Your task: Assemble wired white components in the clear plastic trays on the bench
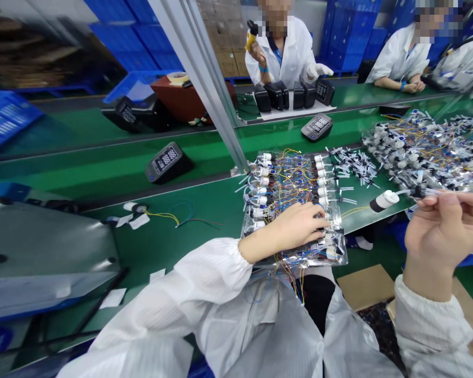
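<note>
White cylindrical pump (384, 201), black-banded at its left end, juts out to the left of the worker's right hand (447, 220), by the right part of the table (228, 205); I can't tell whether it touches the surface. It looks light for its size, hard-cased and perhaps a little slick — the weak points would be the thin yellow wires (355, 211) trailing left and the joint where the clear tube (402, 192) enters. I'd take hold of the rigid body and never tug the leads; the tube seems soft enough to bend or slip under a pinch. From where I stand, the right thumb and forefinger are closed on the tubing just beyond a black fitting (419, 191), the other fingers loosely curled. The left hand (299, 223) lies over the right part of a clear plastic tray (342, 260) of similar assemblies, fingers half-spread and touching them — its thumb is hidden, so I can't tell whether it grips anything. Loose tubing pieces (355, 165) lie to the far right of the tray.
</note>
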